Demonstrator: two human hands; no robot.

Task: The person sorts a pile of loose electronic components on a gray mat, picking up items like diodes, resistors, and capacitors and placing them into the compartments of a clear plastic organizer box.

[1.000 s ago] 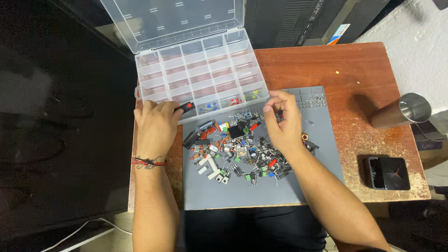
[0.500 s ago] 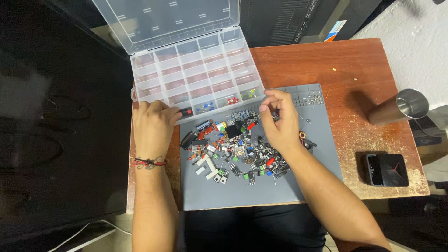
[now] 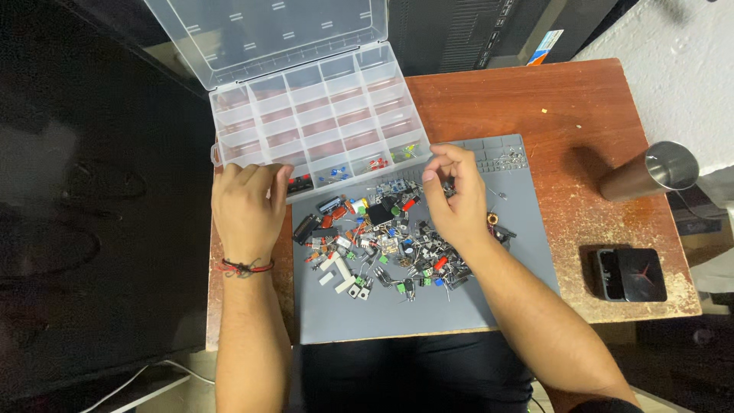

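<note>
My left hand [image 3: 245, 206] lies flat at the front left corner of a clear compartment organizer [image 3: 306, 115], fingers loose. A small black and red component [image 3: 300, 182] lies in the front compartment just past its fingertips. My right hand [image 3: 456, 200] hovers over the top right of a pile of small electronic components [image 3: 382, 245] on a grey mat [image 3: 397, 313]. Its thumb and fingers pinch together on a small dark component. Blue, red and yellow-green parts sit in the organizer's front row.
The organizer's clear lid [image 3: 267, 30] stands open at the back. On the red-brown wooden table [image 3: 520, 99], a metal tumbler [image 3: 650, 176] lies at the right and a black square box [image 3: 631, 274] sits below it. Dark floor lies left of the table.
My left hand carried the black and red component to the organizer's front left compartment and let it go there. My right hand stayed pinched above the pile.
</note>
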